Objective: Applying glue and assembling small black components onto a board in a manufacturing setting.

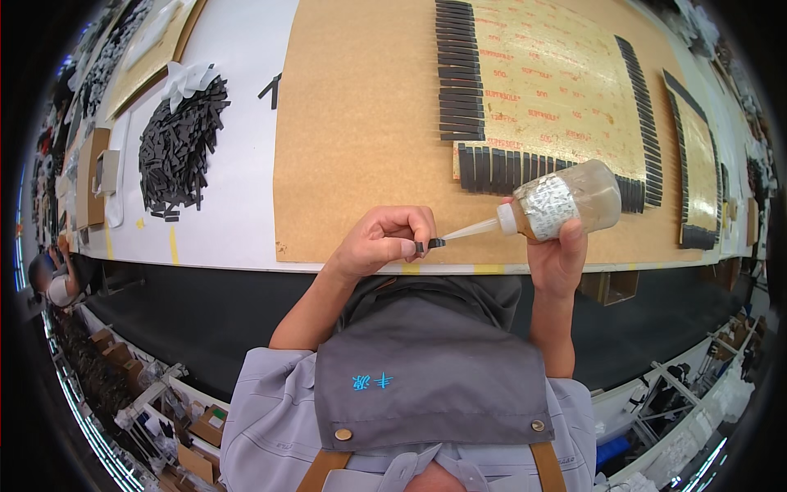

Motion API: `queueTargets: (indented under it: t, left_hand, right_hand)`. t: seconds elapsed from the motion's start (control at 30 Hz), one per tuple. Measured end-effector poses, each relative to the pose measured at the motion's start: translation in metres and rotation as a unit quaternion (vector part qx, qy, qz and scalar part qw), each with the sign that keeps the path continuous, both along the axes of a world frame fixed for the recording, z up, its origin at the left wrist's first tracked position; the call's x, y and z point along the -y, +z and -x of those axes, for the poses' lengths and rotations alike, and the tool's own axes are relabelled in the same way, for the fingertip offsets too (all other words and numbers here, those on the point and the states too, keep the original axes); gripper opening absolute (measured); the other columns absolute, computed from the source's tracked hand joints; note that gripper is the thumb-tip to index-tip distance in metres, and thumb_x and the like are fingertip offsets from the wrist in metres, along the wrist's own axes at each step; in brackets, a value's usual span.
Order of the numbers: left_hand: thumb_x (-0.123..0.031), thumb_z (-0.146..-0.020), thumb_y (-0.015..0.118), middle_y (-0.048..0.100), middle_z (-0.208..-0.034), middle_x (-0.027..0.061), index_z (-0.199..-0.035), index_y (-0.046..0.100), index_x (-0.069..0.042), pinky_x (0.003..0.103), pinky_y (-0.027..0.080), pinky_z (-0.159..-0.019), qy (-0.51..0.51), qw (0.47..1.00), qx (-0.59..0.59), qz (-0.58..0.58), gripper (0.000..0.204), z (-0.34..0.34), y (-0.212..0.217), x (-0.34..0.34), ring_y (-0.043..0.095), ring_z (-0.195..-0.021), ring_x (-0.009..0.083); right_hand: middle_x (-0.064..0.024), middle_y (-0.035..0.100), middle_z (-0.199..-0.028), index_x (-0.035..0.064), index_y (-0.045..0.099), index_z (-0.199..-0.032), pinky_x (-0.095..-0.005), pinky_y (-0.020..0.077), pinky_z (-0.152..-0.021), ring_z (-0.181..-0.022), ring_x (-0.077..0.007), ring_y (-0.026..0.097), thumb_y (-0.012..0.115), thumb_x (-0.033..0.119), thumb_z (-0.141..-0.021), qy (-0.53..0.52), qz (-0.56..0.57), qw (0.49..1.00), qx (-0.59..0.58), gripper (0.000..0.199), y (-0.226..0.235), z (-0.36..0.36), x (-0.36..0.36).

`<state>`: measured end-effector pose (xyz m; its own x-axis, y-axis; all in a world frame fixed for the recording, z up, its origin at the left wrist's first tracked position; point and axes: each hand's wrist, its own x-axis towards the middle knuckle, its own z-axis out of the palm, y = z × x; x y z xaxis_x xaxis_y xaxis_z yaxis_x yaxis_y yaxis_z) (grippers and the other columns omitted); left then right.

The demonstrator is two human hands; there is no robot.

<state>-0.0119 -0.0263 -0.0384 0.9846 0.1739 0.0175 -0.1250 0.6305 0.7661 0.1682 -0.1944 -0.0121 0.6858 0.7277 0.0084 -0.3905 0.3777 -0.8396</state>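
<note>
My left hand [384,239] pinches a small black strip [435,243] near the front edge of the table. In my right hand [557,254] is a clear plastic squeeze bottle [574,199] with a silvery label, tilted so its long thin nozzle [471,230] points left. The nozzle's tip is at the strip, though whether it touches I cannot tell. Beyond the bottle lies a tan board [549,90] with red print. Rows of black strips [508,168] run along its left, right and near edges.
A heap of loose black strips [182,143] lies on the white table at the left, with pale scraps [188,84] on top. Brown paper [361,123] covers the middle. A second strip-edged board [695,164] is at the right. Cardboard boxes [93,176] stand far left.
</note>
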Motion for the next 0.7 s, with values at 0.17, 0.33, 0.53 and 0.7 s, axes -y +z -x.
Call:
queueTargets:
  t: [0.17, 0.33, 0.53, 0.7]
  left_hand:
    - [-0.013, -0.073, 0.056, 0.048, -0.075, 0.0075, -0.075, 0.054, 0.000, 0.023, 0.037, -0.058, 0.018, 1.000, -0.002, -0.004, 0.013, -0.004, 0.001, -0.001, 0.044, -0.062, 0.0115]
    - [-0.017, -0.076, 0.059, 0.047, -0.071, 0.0093, -0.074, 0.055, 0.001, 0.025, 0.037, -0.058, 0.033, 0.999, 0.022, -0.006, 0.018, -0.011, 0.003, -0.006, 0.043, -0.059, 0.0134]
    - [-0.007, -0.081, 0.061, 0.054, -0.075, 0.0050, -0.080, 0.062, 0.001, 0.020, 0.037, -0.057, 0.089, 0.968, -0.097, -0.212, 0.008, -0.040, 0.043, -0.078, 0.047, -0.060, 0.0093]
    - [-0.012, -0.075, 0.066, 0.060, -0.071, 0.0018, -0.081, 0.066, -0.001, 0.025, 0.040, -0.059, 0.103, 0.846, -0.201, -0.483, 0.012, -0.140, 0.080, -0.191, 0.051, -0.067, 0.0081]
  right_hand:
    - [-0.0120, 0.055, -0.113, -0.0008, 0.039, -0.124, -0.0487, 0.0440, -0.093, -0.104, -0.0268, 0.056, 0.060, 0.044, -0.083, 0.024, 0.005, 1.000, 0.015, 0.065, 0.004, -0.003, -0.005]
    - [-0.0131, 0.055, -0.112, -0.0020, 0.038, -0.124, -0.0491, 0.0459, -0.090, -0.103, -0.0277, 0.056, 0.061, 0.046, -0.081, 0.031, 0.010, 0.999, 0.023, 0.068, 0.004, -0.009, -0.005]
    - [-0.0119, 0.056, -0.110, 0.0010, 0.040, -0.124, -0.0483, 0.0473, -0.086, -0.101, -0.0268, 0.057, 0.062, 0.050, -0.078, -0.016, 0.006, 1.000, -0.008, 0.071, 0.000, -0.025, 0.008]
    - [-0.0151, 0.055, -0.110, 0.0025, 0.040, -0.125, -0.0449, 0.0471, -0.084, -0.098, -0.0273, 0.057, 0.059, 0.053, -0.080, -0.041, -0.030, 0.999, 0.013, 0.070, -0.001, -0.042, 0.026]
